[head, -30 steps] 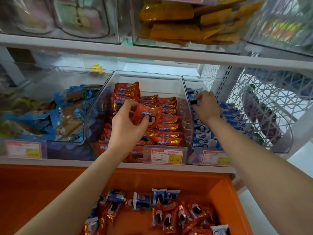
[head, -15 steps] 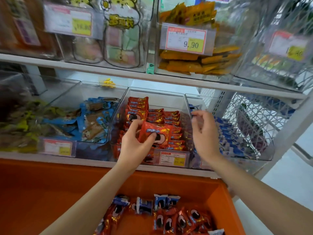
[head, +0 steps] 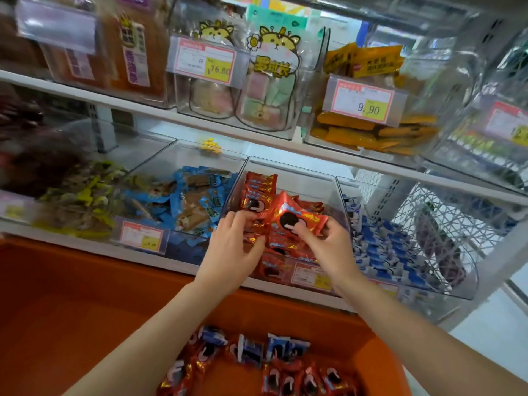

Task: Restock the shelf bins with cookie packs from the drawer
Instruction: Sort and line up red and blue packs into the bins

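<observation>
The right hand [head: 333, 250] pinches a red foil cookie pack [head: 294, 217] printed with a dark sandwich cookie, thumb on its face and the other digits behind its right edge. The pack is tilted above the rows of matching red packs in the clear plastic shelf bin [head: 320, 181]. The left hand [head: 233, 252] has its fingers curled onto the packs at the bin's left side, touching them; whether it grips one cannot be told. Just right of this bin, a second clear bin [head: 465, 290] holds blue and white packs. Below the shelf, the orange drawer [head: 380, 350] holds loose red and blue cookie packs [head: 274, 364].
</observation>
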Motion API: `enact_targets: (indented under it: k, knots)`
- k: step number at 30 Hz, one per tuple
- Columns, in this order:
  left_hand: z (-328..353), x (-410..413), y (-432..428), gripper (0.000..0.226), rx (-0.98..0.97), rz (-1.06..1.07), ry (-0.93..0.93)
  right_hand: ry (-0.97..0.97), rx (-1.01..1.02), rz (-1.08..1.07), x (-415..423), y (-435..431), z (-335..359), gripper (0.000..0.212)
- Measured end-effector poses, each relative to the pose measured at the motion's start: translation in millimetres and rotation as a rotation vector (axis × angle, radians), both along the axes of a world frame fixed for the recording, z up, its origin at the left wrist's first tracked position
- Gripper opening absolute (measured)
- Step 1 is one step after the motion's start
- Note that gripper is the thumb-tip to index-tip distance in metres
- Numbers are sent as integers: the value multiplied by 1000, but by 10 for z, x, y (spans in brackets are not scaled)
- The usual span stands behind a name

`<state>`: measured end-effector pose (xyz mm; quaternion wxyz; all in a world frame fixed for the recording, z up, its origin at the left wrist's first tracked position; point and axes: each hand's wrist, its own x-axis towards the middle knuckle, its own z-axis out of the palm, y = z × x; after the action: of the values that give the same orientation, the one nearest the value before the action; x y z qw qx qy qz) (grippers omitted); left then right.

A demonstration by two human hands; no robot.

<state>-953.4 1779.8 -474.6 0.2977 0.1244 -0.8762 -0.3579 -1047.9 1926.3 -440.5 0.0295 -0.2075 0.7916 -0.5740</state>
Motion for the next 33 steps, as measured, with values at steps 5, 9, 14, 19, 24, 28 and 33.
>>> enact_targets:
  k: [5,9,14,19,24,28,33]
  knots:
    - [-361,100,-166,40,-367,0,-190,89,193,-42,-359,-206,-84,28]
    - [-466,130,-210,47,-497,-28,-186,174,314,-37,-522,-520,-186,38]
    - [-518,155,-248,48,-527,-94,-135,275,432,11,-594,-872,-335,41]
    - [-543,156,-288,48,-511,-138,-118,281,490,-5,-686,-1077,-429,38]
    - [-559,157,-327,49,-505,-155,-86,262,534,-21,-788,-1103,-445,50]
    - [-563,160,-346,49,-502,-168,-80,271,542,15,-803,-1123,-430,46]
    - [-580,153,-335,49,-514,-154,-65,231,502,22,-788,-1174,-436,40]
